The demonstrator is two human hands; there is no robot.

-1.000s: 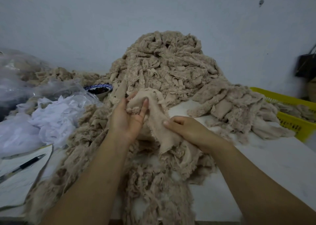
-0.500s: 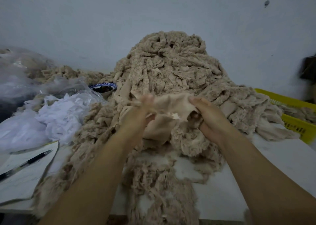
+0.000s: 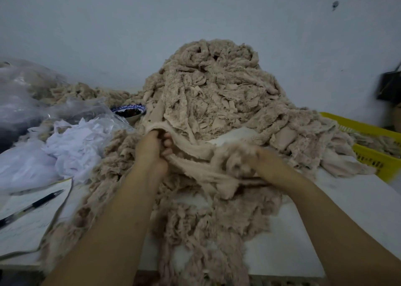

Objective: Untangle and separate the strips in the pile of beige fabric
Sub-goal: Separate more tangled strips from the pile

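Your left hand curls its fingers round one end of a beige fabric strip. Your right hand is blurred at the bunched other end, so I can't tell its finger pose. The strip's long axis runs left-right, roughly parallel to the table's near edge. It's mid-table, at the front of the beige pile.

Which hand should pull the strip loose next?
Probably the left hand. It grips the smooth stretch of the strip that runs between both hands, so it can draw that away. The right hand, blurred, holds the strip's bunched end and serves better as the anchor.
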